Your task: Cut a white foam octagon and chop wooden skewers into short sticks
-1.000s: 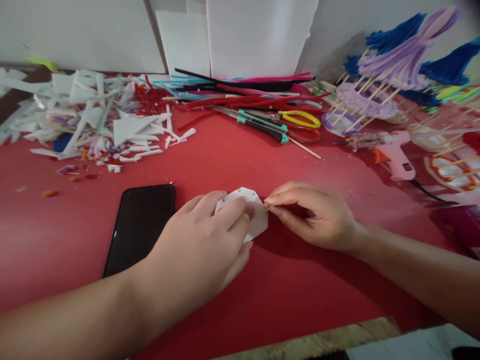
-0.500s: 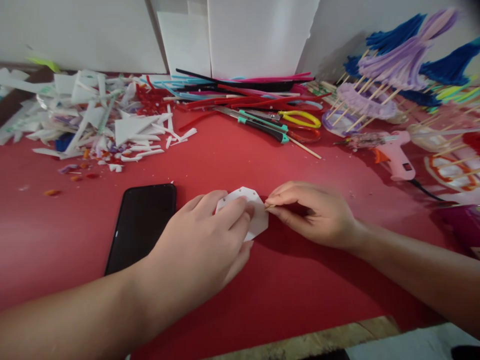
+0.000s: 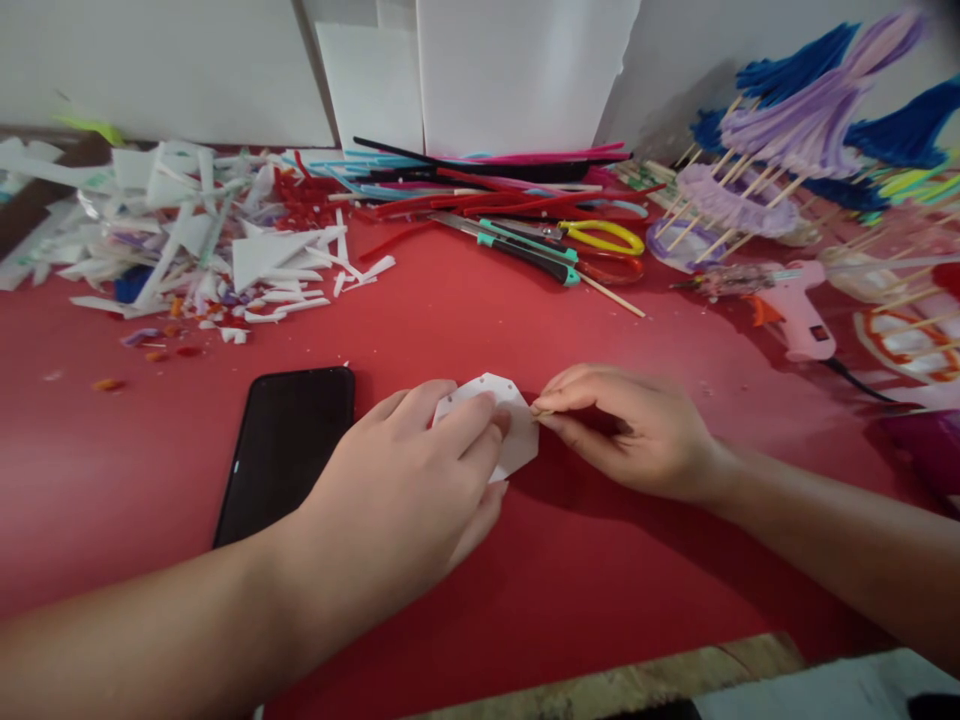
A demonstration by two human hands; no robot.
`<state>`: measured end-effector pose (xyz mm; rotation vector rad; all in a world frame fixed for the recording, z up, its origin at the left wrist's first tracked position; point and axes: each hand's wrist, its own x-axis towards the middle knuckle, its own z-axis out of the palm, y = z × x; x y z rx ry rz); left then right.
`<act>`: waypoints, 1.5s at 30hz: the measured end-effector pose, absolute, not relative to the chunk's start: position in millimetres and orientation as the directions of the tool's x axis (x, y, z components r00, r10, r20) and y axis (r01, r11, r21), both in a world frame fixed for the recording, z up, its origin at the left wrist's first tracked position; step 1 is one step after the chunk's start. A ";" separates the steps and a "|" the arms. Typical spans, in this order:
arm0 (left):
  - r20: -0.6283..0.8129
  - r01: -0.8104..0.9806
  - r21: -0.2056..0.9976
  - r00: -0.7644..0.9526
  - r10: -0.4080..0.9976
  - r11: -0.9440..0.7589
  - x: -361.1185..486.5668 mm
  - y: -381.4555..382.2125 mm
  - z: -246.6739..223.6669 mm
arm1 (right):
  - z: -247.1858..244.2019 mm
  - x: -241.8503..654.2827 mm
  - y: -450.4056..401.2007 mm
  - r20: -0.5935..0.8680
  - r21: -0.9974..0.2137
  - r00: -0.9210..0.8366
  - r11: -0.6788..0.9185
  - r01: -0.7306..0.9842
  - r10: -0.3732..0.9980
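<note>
Near the front of the red table [image 3: 600,590], a white many-sided piece [image 3: 519,448] sits directly under the fingers of the person's left hand [image 3: 405,480], its right part jutting out past them. That hand has hold of the piece, fingers laid over its face; how the thumb meets it underneath I can't see. Just off the piece's right edge, the right hand [image 3: 637,435] pinches a thin tan bit [image 3: 543,413] between thumb and fingertips, its tip at or touching that edge; from where I stand I can't tell which.

Much of the white piece's left side is covered by the left hand. Small dark dots run along its far rim, holes or marks, too tiny to say. The left wrist and forearm hide the near end of a black phone [image 3: 289,440], whose screen is dark. Over to the right, a pink glue gun [image 3: 802,315] lies near stick-and-fluff models [image 3: 757,200], some cut off by the edge of view. Greenish marks on the heaped white scraps [image 3: 259,258] are too blurred to read.
</note>
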<state>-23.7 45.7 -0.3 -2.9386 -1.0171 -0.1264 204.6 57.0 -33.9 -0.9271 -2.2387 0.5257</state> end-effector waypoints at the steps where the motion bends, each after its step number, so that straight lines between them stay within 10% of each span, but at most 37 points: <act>1: 0.083 0.620 0.001 0.782 0.618 -0.785 -23.4 45.8 0.3 | -33.5 204.6 56.9 0.408 -0.571 -0.545 0.671 0.473 0.732; 39: -0.081 0.605 0.048 0.795 0.601 -0.795 -22.2 48.4 2.8 | -33.6 204.1 58.8 0.362 -0.599 -0.558 0.645 0.475 0.747; 45: -0.100 0.652 0.035 0.757 0.646 -0.758 -22.5 48.6 5.6 | -29.0 205.1 56.8 0.456 -0.737 -0.206 0.497 0.459 0.866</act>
